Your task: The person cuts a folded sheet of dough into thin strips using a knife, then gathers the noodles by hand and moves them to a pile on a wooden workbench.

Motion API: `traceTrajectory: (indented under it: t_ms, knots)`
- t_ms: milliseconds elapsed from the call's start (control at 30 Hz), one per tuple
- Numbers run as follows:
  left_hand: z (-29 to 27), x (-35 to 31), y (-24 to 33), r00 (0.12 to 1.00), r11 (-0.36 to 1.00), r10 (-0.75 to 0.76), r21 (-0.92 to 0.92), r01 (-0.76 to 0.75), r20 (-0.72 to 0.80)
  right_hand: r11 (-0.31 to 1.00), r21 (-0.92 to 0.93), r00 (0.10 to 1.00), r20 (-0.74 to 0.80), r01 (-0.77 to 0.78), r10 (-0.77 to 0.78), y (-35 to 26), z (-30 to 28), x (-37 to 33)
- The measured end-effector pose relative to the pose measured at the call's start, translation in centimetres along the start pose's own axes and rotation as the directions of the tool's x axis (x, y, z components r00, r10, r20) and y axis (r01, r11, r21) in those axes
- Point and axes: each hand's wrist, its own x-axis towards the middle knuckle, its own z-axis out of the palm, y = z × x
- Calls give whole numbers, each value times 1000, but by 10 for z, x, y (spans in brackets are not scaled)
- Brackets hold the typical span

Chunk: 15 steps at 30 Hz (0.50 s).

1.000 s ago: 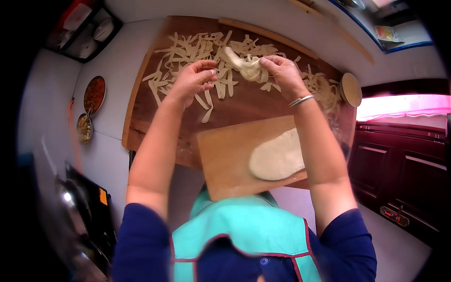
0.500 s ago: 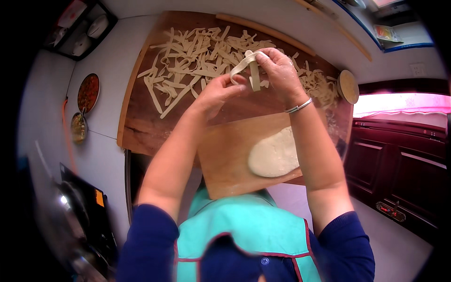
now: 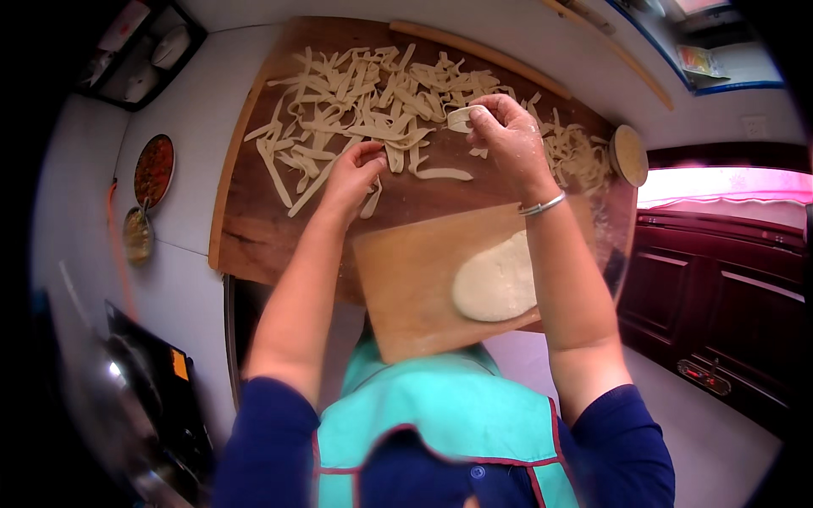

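Note:
Pinched in my right hand (image 3: 511, 140) is a short folded dough strip (image 3: 460, 119), held just above the wooden table (image 3: 279, 241). My left hand (image 3: 351, 175) is at the near side of a spread of floury dough strips (image 3: 364, 89), its fingers curled in toward the thumb. One strip (image 3: 370, 201) comes out from beneath these fingers, its end pointing toward me; the grip itself is partly hidden. Closer to me, a flat slab of dough (image 3: 495, 284) lies on a wooden board (image 3: 402, 288), partly covered by my right forearm.
A rolling pin (image 3: 478, 59) lies along the table's far edge. At the right corner stands a round bowl (image 3: 627, 156), beside more thin strips (image 3: 577, 157). Two dishes of food (image 3: 155, 172) are on the left, near a black appliance (image 3: 161, 381). A dark red cabinet (image 3: 711, 296) stands right.
My hands have drawn apart, the left one moving left to the dough strips. The long strip that looped between them is now mostly on the table; a short folded one is in my right hand.

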Motion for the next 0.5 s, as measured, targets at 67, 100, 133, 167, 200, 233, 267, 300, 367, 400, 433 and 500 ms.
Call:
traceTrajectory:
  t_ms: [67,100,133,167,200,233,267,300,367,400,433,500]
  knots:
    - [-5,7,-7,999,999,16,40,-14,-44,912,-406,998,0,56,-62,19,0,7]
    - [-7,10,-10,997,998,41,58,-37,-62,879,-464,993,6,106,-116,32,4,9]
    - [-8,13,-13,995,995,66,76,-60,-81,841,-519,985,17,154,-170,49,9,13]
    - [-11,17,-16,991,992,87,96,-77,-102,797,-570,975,34,199,-219,52,16,18]
    - [-14,21,-22,990,987,111,125,-99,-93,832,-542,993,67,117,-96,54,23,28]
    - [-18,23,-28,987,981,134,154,-120,-84,816,-565,993,70,121,-99,55,34,38]
    - [-21,26,-32,986,973,155,184,-141,-68,799,-589,993,68,120,-99,62,44,49]
    - [-21,26,-31,985,971,162,191,-147,-64,781,-613,993,61,118,-102,72,54,58]
    - [-20,18,-31,983,967,172,204,-156,-64,778,-604,977,6,174,-214,79,72,61]
    - [-19,11,-30,980,956,188,240,-168,-63,821,-552,989,61,147,-136,74,74,60]
    - [-18,5,-31,982,960,173,235,-151,-74,859,-501,991,117,110,-59,70,73,58]
    - [-12,-8,-34,987,967,135,229,-111,-91,856,-492,987,69,161,-146,45,59,29]
